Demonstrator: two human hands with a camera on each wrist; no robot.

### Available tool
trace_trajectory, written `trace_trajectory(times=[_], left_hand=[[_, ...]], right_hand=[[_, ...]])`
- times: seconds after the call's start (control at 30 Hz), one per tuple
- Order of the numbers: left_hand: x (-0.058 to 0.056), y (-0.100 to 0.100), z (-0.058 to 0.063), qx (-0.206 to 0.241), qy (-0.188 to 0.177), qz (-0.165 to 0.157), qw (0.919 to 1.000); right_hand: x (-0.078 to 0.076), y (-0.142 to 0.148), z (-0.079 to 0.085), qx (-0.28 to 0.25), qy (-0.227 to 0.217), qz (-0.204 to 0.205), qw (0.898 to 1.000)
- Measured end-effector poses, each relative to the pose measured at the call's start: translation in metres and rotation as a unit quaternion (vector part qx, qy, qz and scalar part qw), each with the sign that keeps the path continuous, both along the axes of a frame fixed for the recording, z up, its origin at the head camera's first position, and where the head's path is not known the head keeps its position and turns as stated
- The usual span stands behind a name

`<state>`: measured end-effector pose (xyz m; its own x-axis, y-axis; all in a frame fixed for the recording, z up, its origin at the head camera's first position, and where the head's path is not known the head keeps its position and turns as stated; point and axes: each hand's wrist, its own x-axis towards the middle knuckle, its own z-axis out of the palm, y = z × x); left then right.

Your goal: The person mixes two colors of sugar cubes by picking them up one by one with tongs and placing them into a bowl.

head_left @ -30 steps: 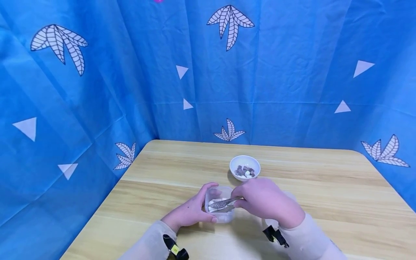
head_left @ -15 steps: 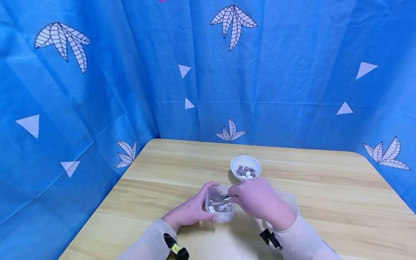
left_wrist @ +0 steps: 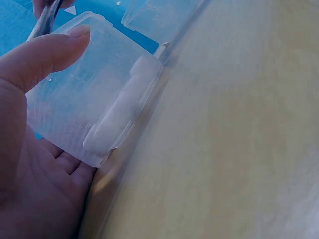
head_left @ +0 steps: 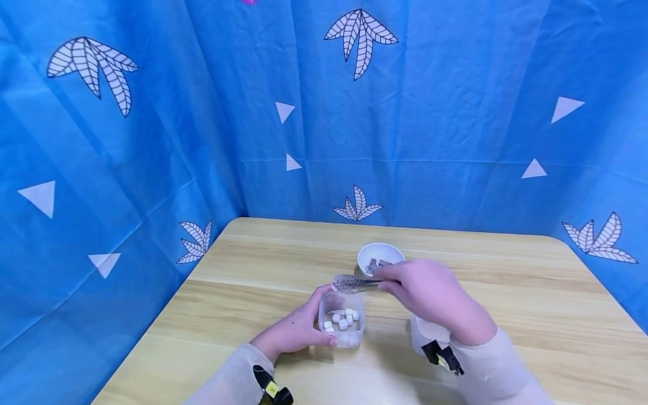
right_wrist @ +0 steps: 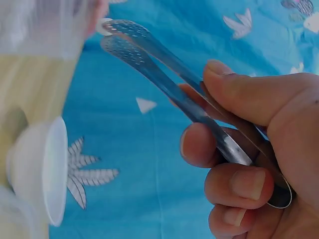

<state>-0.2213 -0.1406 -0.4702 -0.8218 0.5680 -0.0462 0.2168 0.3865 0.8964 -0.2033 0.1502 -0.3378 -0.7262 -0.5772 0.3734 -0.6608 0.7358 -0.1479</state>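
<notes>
My left hand (head_left: 298,326) grips the side of a clear plastic container (head_left: 348,341) standing on the table, its thumb (left_wrist: 55,55) along the near wall. Several small white marshmallow-like pieces (head_left: 342,324) lie on the container's floor. Above the rim, my right hand (head_left: 430,292) holds metal tongs (head_left: 349,284) with perforated tips. In the right wrist view, the tongs (right_wrist: 169,84) lie between thumb and fingers, with a white piece (right_wrist: 103,27) at their tips. Behind the container is a white bowl (head_left: 379,248) with greyish-purple cubes (head_left: 376,264), partly hidden by the right hand.
A second clear plastic container (head_left: 419,337) stands to the right, mostly under my right forearm. Blue patterned cloth (head_left: 445,112) hangs behind and left of the wooden table (head_left: 283,253).
My right hand has lifted the tongs out of the container and moved up and right, with a white piece at the tips. The left hand has stayed on the container.
</notes>
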Motion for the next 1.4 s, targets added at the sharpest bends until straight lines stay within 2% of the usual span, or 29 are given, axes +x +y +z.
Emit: trace_trajectory(times=[0.2, 0.33, 0.63, 0.77, 1.07, 1.4], left_hand=[[0.000, -0.001, 0.000, 0.001, 0.009, 0.000, 1.0000], [0.000, -0.002, -0.001, 0.002, 0.011, -0.003, 0.9999], [0.000, -0.001, -0.002, 0.012, 0.012, -0.011, 0.9998], [0.000, -0.001, -0.002, 0.015, 0.011, -0.013, 0.9997], [0.000, 0.000, 0.000, 0.008, 0.014, -0.014, 0.9998], [0.000, -0.001, 0.001, 0.005, 0.008, -0.008, 0.9999]], right_hand=[[-0.007, 0.025, 0.009, -0.015, 0.006, -0.043, 0.999], [-0.011, 0.040, 0.013, -0.017, -0.006, -0.075, 0.997], [-0.022, 0.065, 0.009, 0.000, -0.038, -0.125, 0.991], [-0.027, 0.068, 0.004, 0.014, -0.050, -0.131, 0.990], [-0.035, 0.057, -0.014, 0.031, -0.065, -0.115, 0.991], [-0.039, 0.059, -0.016, 0.031, -0.075, -0.131, 0.988]])
